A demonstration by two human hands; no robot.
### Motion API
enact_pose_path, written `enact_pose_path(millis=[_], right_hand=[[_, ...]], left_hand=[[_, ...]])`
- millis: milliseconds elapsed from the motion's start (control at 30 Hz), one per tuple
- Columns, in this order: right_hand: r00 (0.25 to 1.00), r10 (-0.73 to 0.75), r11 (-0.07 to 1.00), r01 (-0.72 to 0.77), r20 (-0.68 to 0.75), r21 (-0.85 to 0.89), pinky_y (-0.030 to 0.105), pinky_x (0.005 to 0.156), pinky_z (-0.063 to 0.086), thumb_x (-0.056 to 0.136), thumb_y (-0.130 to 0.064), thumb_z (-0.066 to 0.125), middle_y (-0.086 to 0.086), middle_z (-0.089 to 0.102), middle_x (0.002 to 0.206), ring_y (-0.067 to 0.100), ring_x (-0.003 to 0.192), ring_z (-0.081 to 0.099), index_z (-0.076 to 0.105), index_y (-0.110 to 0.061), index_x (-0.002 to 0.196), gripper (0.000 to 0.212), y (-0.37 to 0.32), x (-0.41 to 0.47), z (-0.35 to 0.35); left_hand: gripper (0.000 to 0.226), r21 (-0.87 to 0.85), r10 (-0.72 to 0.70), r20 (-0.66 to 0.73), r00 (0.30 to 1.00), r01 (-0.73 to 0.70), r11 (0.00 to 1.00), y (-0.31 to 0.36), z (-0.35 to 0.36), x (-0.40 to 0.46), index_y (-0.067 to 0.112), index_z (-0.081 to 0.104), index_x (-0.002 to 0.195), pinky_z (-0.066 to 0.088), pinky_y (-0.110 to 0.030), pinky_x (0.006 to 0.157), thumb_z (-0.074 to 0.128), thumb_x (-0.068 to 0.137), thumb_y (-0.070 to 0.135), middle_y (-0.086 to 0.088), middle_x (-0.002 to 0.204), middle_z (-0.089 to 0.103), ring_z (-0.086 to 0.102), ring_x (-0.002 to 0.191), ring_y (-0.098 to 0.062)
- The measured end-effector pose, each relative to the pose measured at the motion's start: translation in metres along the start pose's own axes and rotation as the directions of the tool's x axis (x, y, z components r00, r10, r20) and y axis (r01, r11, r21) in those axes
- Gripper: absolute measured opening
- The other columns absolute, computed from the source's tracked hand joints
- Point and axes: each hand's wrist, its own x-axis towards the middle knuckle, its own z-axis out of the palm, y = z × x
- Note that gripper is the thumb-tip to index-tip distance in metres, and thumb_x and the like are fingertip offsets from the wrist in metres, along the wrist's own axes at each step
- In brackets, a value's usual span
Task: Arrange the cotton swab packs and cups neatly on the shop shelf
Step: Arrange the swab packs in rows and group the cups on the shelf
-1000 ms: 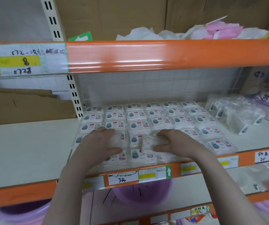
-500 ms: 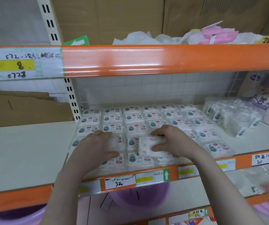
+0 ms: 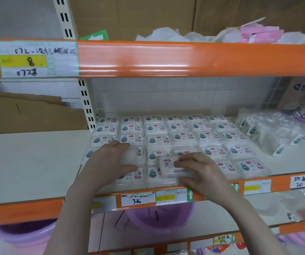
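Orange-edged shop shelving fills the view, with a white shelf board (image 3: pixel 28 162) at chest height and a handwritten price label (image 3: pixel 138 199) on its front rail. Over on the left, the left hand (image 3: pixel 109 161) reaches in palm-down, forearm rising from below, fingers straight and spread flat across the cotton swab packs (image 3: pixel 194 137) in the near-left rows, thumb angled toward the front edge. It presses there and holds nothing. Those packs sit in a tidy grid from the back wall to the shelf lip. Moving right, the right hand (image 3: pixel 201 170) comes in low over the front row, fingers curled over the top of a loose clear pack (image 3: pixel 168 167) and thumb underneath near the rail, pinching it. That pack now shows its printed label face-up and lies lower, down by the front row, where half a second back it was tipped up, blank white side showing. The left hand has barely shifted. Farther right, a heap of clear bagged goods (image 3: pixel 269 133) lies beside the grid.
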Motion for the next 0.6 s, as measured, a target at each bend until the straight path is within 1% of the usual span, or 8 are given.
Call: enact_pose_path(millis=[133, 200, 267, 333, 433, 500, 533, 600], right_hand=[[0.991, 0.123, 0.980, -0.130, 0.056, 0.153, 0.027, 0.099, 0.039, 0.071, -0.044, 0.063, -0.007, 0.058, 0.121, 0.006, 0.116, 0.050, 0.067, -0.024, 0.113, 0.047, -0.001, -0.004, -0.006], [0.979, 0.158, 0.968, -0.179, 0.125, 0.175, 0.020, 0.104, 0.033, 0.070, -0.035, 0.068, -0.006, 0.052, 0.129, 0.007, 0.121, 0.046, 0.061, -0.024, 0.121, 0.053, -0.002, 0.001, -0.011], [0.970, 0.158, 0.969, -0.188, 0.184, 0.162, 0.008, 0.100, 0.027, 0.074, -0.021, 0.073, -0.005, 0.050, 0.131, 0.007, 0.121, 0.046, 0.056, -0.020, 0.127, 0.056, -0.001, 0.005, -0.015], [0.966, 0.159, 0.971, -0.190, 0.204, 0.144, 0.002, 0.095, 0.027, 0.076, -0.012, 0.073, -0.005, 0.052, 0.130, 0.007, 0.118, 0.048, 0.053, -0.017, 0.130, 0.058, 0.001, 0.008, -0.018], [0.969, 0.149, 0.984, -0.165, 0.195, 0.070, 0.013, 0.096, 0.032, 0.074, -0.015, 0.076, 0.000, 0.056, 0.126, 0.014, 0.116, 0.051, 0.055, -0.014, 0.129, 0.058, 0.002, 0.008, -0.020], [0.974, 0.153, 0.988, -0.150, 0.167, -0.031, 0.024, 0.095, 0.036, 0.071, -0.026, 0.079, 0.005, 0.061, 0.118, 0.022, 0.110, 0.055, 0.059, -0.013, 0.125, 0.059, 0.002, 0.006, -0.018], [0.980, 0.145, 0.987, -0.133, 0.136, -0.094, 0.030, 0.090, 0.041, 0.070, -0.035, 0.079, 0.007, 0.064, 0.111, 0.026, 0.103, 0.059, 0.062, -0.012, 0.121, 0.059, 0.001, 0.004, -0.016], [0.992, 0.110, 0.969, -0.093, 0.065, -0.228, 0.036, 0.074, 0.050, 0.068, -0.054, 0.067, 0.006, 0.066, 0.092, 0.028, 0.082, 0.063, 0.067, -0.011, 0.111, 0.061, -0.005, 0.001, -0.012]], left_hand=[[0.072, -0.011, -0.007, -0.010, 1.000, 0.007, 1.000, -0.002, 0.001, -0.001, 0.020, 0.042, 0.139, 0.035, -0.029, 0.099, 0.067, 0.078, 0.049, 0.000, 0.134, 0.047, 0.045, 0.122, -0.017], [0.073, -0.020, -0.015, -0.006, 1.000, 0.015, 1.000, -0.002, 0.000, -0.001, 0.020, 0.041, 0.139, 0.034, -0.029, 0.101, 0.068, 0.078, 0.049, 0.001, 0.136, 0.046, 0.043, 0.124, -0.017], [0.073, -0.021, -0.013, -0.007, 1.000, 0.013, 1.000, -0.003, 0.000, -0.002, 0.020, 0.041, 0.139, 0.034, -0.029, 0.101, 0.068, 0.078, 0.049, 0.000, 0.137, 0.045, 0.042, 0.125, -0.017], [0.073, -0.017, -0.010, -0.009, 1.000, 0.010, 1.000, -0.003, 0.000, -0.002, 0.021, 0.041, 0.139, 0.034, -0.030, 0.101, 0.067, 0.078, 0.050, 0.000, 0.137, 0.045, 0.042, 0.125, -0.017], [0.071, -0.015, -0.016, -0.010, 1.000, 0.015, 1.000, -0.003, -0.001, -0.004, 0.022, 0.041, 0.139, 0.034, -0.029, 0.101, 0.067, 0.079, 0.050, 0.001, 0.138, 0.044, 0.041, 0.126, -0.017], [0.071, -0.014, -0.016, -0.014, 1.000, 0.015, 1.000, -0.004, 0.000, -0.005, 0.022, 0.042, 0.139, 0.033, -0.029, 0.101, 0.067, 0.078, 0.050, 0.001, 0.137, 0.044, 0.041, 0.126, -0.017], [0.070, -0.016, -0.014, -0.015, 1.000, 0.013, 1.000, -0.004, 0.000, -0.005, 0.022, 0.043, 0.138, 0.033, -0.029, 0.100, 0.067, 0.078, 0.050, 0.001, 0.137, 0.045, 0.041, 0.126, -0.017], [0.069, -0.028, -0.014, -0.020, 1.000, 0.013, 1.000, -0.005, 0.000, -0.006, 0.021, 0.044, 0.137, 0.034, -0.028, 0.099, 0.068, 0.078, 0.048, 0.000, 0.135, 0.046, 0.043, 0.124, -0.017]])
